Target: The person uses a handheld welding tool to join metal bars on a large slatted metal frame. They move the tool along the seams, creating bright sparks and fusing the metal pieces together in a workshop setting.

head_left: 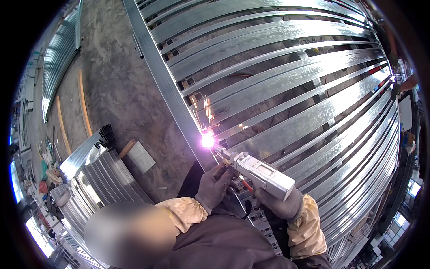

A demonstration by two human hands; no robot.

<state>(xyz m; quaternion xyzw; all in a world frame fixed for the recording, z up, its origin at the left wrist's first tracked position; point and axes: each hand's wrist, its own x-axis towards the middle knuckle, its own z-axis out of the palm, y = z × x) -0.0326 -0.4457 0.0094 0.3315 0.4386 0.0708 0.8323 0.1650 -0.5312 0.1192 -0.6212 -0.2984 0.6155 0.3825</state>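
My right hand (283, 204), in a dark grey glove, is closed round the grip of a silver handheld welding gun (268, 175). A red trigger shows at the front of the grip. The gun's nozzle points up and left at a bright pink-white weld spot (208, 139), where sparks fly upward. That spot lies where a narrow metal bar meets the long side rail (172, 96) of a galvanized steel frame (268, 85). My left hand (212, 184), gloved too, is closed just below the nozzle, its fingertips pinched beside it. What they hold is too small to tell.
Stacked metal profiles (112, 179) lie at the lower left, near a pale flat plate (141, 157). Wooden strips (84, 103) and a slatted panel (60, 58) rest on the floor at far left. Another person's arm (408, 84) is beside a second bright spot at the right edge.
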